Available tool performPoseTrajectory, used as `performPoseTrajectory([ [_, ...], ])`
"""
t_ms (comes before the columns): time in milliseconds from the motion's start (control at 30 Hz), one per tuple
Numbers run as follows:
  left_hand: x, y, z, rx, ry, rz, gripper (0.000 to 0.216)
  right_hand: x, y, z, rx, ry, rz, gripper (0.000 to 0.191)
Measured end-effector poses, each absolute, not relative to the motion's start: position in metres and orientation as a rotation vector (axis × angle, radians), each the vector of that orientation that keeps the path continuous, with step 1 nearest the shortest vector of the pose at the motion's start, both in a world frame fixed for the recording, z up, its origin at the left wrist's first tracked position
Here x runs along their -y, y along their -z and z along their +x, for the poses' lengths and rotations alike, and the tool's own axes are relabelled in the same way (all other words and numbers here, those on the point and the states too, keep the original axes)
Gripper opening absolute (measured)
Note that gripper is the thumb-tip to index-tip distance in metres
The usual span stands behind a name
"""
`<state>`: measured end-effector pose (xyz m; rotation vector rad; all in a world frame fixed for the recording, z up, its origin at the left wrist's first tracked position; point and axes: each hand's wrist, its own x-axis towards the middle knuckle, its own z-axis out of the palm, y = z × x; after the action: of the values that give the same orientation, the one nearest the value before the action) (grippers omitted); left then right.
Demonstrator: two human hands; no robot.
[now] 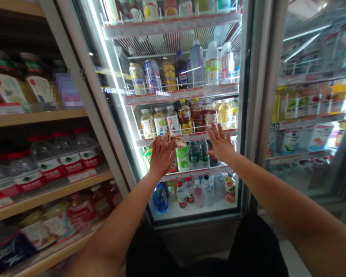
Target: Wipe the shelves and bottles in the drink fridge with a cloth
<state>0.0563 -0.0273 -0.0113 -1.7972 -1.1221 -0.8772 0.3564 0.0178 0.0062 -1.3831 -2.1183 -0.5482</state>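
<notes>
My left hand (162,156) lies over a crumpled, light brown patterned cloth (177,142), pressing it toward the glass door (112,90) of a lit drinks cooler. Parts of the cloth stick out beyond the fingers on both sides. To the right, my right hand (221,145) is raised with its fingers spread and nothing in it. It is at or just before the glass; whether it touches I cannot tell. Behind the hands, juice bottles (160,122) stand on a wire shelf, and green-labelled water bottles (193,154) stand on the shelf below.
Wooden shelves (103,177) with red-capped water bottles (69,148) rise close on the left. A metal door frame (266,96) borders a second glass-fronted cooler (302,175) on the right. My dark-clothed knees (256,242) are below the cooler door, near its lower edge.
</notes>
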Motion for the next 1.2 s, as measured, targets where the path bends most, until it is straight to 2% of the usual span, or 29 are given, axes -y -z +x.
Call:
performPoseTrajectory([
  [200,0.026,0.01,0.063,1.111,0.902,-1.699,0.056,-0.013,-0.008,0.356,2.123,0.529,-1.402,0.132],
  [467,0.026,0.035,0.065,1.042,0.806,-1.798,0.054,-0.019,-0.002,0.358,2.108,0.559,-1.357,0.131],
  [867,0.027,0.072,0.069,0.998,0.757,-1.924,0.064,-0.016,-0.002,0.357,2.091,0.544,-1.378,0.129],
  [1033,0.027,0.06,0.074,0.978,0.859,-1.909,0.049,-0.019,-0.001,0.358,2.094,0.546,-1.36,0.129],
  [1200,0.029,0.067,0.081,0.92,0.956,-1.868,0.034,-0.018,0.0,0.359,2.1,0.533,-1.355,0.128],
])
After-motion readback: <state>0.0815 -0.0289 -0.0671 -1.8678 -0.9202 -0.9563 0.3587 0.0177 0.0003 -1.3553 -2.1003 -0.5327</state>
